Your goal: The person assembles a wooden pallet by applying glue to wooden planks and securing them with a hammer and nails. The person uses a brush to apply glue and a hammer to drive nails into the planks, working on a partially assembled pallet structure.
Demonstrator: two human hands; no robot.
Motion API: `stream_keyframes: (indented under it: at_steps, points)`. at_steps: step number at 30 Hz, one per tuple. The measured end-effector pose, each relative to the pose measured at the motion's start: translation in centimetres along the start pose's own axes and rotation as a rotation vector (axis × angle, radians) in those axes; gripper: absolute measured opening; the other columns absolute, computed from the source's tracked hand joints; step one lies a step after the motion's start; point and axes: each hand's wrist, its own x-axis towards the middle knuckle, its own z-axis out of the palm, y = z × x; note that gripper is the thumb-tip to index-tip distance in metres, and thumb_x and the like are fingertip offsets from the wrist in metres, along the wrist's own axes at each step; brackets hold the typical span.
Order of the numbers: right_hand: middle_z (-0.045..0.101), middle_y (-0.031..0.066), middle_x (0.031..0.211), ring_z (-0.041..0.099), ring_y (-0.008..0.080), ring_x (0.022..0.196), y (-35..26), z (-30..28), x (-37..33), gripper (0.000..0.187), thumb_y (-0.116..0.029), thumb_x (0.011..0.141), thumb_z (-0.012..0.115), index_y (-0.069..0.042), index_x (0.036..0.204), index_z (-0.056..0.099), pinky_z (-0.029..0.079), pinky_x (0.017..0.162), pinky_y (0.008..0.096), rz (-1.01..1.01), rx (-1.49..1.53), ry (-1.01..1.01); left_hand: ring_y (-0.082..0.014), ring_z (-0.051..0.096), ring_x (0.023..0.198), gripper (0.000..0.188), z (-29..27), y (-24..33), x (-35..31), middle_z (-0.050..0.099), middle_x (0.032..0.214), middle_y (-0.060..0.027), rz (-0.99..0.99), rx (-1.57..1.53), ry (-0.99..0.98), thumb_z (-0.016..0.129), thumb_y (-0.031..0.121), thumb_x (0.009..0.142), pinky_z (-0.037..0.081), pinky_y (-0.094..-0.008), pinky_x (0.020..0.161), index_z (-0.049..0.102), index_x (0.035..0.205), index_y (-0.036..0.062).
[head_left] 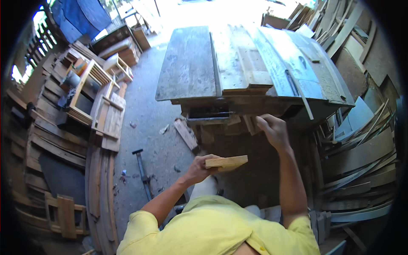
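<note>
We are gripping a short wooden block (226,162) in our left hand (198,168), fingers clenched around it, while our right hand (273,129) is grasping a wood piece (250,123) under the workbench (187,68); tugging may topple stacked offcuts.

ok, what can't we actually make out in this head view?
- Right hand: fingertips reach under the workbench edge among dark wood scraps; what they touch is hidden in shadow.
- Left hand: palm side hidden behind the wood block it grips.
- Bench far end: washed out by sunlight.
- Long-handled tool on the floor: too small to tell its kind.
- Legs and feet: covered by the yellow shirt.
</note>
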Motion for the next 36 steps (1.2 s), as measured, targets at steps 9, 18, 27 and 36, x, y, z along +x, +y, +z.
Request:
stream_keyframes:
  at_steps: [9, 18, 27, 36]
  points:
    - [0.067, 0.0103, 0.103, 0.064, 0.031, 0.103, 14.5, 23.1, 17.0, 0.02, -0.019, 0.09, 0.061, -0.01, 0.105, 0.072, 0.048, 0.094, 0.0457, -0.172, -0.814, -0.378, -0.0312, 0.067, 0.111, 0.043, -8.8, -3.0, 3.4, 0.071, 0.118, -0.0125, 0.068, 0.258, 0.006, 0.079, -0.001, 0.074, 0.053, -0.0378, 0.097, 0.07, 0.115, 0.0077]
    - [0.068, 0.0112, 0.098, 0.066, 0.0303, 0.098, 15.4, 22.4, 17.6, 0.021, -0.012, 0.091, 0.053, -0.011, 0.106, 0.068, 0.046, 0.089, 0.0501, -0.185, -0.859, -0.487, -0.0176, 0.07, 0.099, 0.037, -15.0, -4.3, 6.8, 0.073, 0.114, -0.0113, -0.083, 0.103, 0.085, 0.078, 0.002, 0.081, 0.055, -0.0311, 0.088, 0.072, 0.117, 0.0076]
    - [0.068, 0.0165, 0.092, 0.068, 0.0311, 0.086, 12.1, 7.1, 4.1, 0.024, -0.023, 0.09, 0.067, -0.005, 0.106, 0.066, 0.052, 0.078, 0.0408, 0.396, -0.314, 0.11, -0.0119, 0.069, 0.093, 0.03, -10.1, -2.3, 13.1, 0.076, 0.101, -0.0074, -0.095, 0.028, -0.196, 0.077, 0.005, 0.085, 0.054, -0.0282, 0.086, 0.071, 0.115, 0.0055]
    - [0.055, -0.0036, 0.081, 0.051, 0.0056, 0.07, 1.6, -0.3, -10.8, 0.029, -0.026, 0.1, 0.064, -0.006, 0.12, 0.062, 0.045, 0.064, 0.0241, 0.49, 0.135, 1.028, -0.015, 0.071, 0.097, 0.031, -3.4, -7.1, 19.4, 0.076, 0.103, -0.0116, 0.114, 0.159, -0.443, 0.078, 0.008, 0.08, 0.053, -0.0301, 0.088, 0.072, 0.111, 0.0051]
